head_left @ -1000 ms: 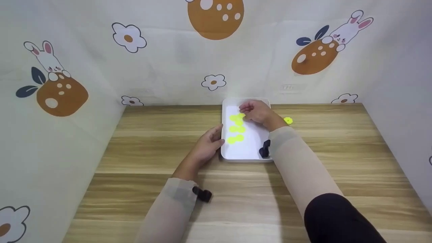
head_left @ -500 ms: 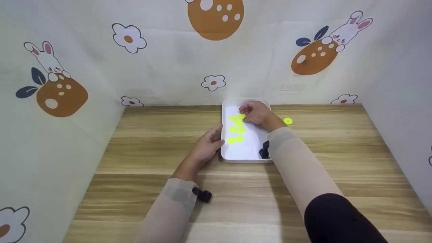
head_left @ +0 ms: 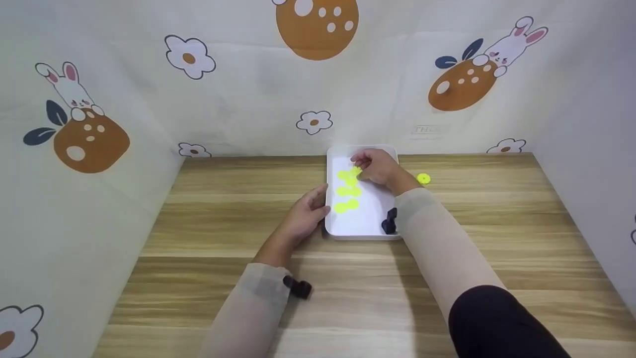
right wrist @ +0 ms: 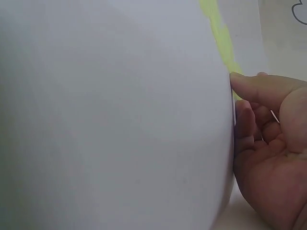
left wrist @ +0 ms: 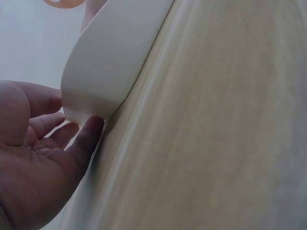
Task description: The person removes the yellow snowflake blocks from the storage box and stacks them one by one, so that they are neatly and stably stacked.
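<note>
A white rectangular tray (head_left: 367,219) lies on the table against the back wall, with several bright yellow discs (head_left: 349,191) clustered in its left half. My left hand (head_left: 304,216) rests at the tray's left side, and its fingers touch the outer wall (left wrist: 108,62) with nothing pinched. Inside the tray, my right hand (head_left: 378,165) pinches a yellow disc (head_left: 357,170) between thumb and fingers at the far end of the cluster. The right wrist view shows a yellow strip (right wrist: 221,40) running to the thumb tip; the rest is hidden by the tray's pale surface.
One loose yellow disc (head_left: 424,178) with a small central hole lies on the wooden table (head_left: 208,209), right of the tray beside the right forearm. A patterned cloth wall (head_left: 258,89) closes off the back and both sides.
Both hands and the tray stay practically in place. The right fingertips shift very slightly around the disc they pinch, and the cluster looks almost the same.
</note>
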Demonstrator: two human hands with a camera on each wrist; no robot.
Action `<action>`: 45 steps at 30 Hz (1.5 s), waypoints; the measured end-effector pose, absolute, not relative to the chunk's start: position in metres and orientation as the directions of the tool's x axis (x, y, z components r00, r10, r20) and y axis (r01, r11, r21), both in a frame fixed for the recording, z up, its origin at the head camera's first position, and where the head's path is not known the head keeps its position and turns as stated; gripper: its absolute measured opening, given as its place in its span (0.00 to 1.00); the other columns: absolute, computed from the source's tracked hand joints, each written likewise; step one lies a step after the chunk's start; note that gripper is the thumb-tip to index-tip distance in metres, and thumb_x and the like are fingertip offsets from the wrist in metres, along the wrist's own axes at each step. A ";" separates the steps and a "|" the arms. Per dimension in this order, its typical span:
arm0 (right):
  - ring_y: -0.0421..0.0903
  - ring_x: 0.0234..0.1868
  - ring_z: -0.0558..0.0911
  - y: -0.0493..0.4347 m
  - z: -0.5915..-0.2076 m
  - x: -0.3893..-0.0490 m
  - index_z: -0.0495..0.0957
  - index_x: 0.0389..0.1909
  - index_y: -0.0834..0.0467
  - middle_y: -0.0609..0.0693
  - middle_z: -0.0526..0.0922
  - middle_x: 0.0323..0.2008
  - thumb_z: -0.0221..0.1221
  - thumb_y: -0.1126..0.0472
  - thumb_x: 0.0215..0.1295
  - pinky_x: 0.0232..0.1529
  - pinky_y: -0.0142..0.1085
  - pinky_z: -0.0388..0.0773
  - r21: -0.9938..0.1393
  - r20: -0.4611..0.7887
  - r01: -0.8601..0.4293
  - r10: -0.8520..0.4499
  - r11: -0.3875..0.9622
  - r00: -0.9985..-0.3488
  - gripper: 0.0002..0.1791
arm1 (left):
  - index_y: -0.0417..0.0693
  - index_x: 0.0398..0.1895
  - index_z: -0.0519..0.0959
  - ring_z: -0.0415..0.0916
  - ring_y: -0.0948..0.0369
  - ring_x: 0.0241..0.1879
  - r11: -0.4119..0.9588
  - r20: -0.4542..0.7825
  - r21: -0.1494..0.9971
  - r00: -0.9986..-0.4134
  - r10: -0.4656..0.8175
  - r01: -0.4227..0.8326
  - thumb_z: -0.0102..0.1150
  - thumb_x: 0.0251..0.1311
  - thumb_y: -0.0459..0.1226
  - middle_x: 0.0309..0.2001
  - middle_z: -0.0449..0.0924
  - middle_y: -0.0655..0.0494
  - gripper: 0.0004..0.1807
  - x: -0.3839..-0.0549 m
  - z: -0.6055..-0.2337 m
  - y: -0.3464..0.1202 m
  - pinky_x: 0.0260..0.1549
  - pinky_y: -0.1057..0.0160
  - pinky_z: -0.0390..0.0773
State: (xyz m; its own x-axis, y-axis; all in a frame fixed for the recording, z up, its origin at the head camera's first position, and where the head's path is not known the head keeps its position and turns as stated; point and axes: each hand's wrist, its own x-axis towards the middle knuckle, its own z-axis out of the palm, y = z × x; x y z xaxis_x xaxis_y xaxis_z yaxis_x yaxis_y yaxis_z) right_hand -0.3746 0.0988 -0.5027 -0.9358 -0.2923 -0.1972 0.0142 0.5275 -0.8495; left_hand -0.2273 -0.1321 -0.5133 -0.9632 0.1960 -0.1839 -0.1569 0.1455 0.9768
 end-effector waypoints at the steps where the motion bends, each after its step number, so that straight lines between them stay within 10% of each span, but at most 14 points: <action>1: 0.49 0.53 0.77 0.099 -0.503 -0.375 0.82 0.60 0.61 0.55 0.82 0.52 0.69 0.78 0.59 0.63 0.38 0.78 -0.851 -0.187 0.003 -0.297 0.525 -0.936 0.27 | 0.48 0.85 0.61 0.60 0.50 0.84 0.143 -0.180 0.978 -0.964 0.196 -0.154 0.55 0.76 0.29 0.83 0.63 0.43 0.36 -0.227 -0.513 -0.132 0.81 0.50 0.66; 45: 0.49 0.53 0.78 0.102 -0.502 -0.372 0.89 0.58 0.54 0.54 0.85 0.51 0.70 0.66 0.65 0.60 0.40 0.78 -0.761 -0.158 -0.059 -0.273 0.647 -0.949 0.20 | 0.50 0.85 0.60 0.60 0.51 0.84 0.132 -0.190 0.978 -0.957 0.220 -0.164 0.55 0.77 0.31 0.84 0.62 0.45 0.36 -0.227 -0.514 -0.134 0.81 0.50 0.67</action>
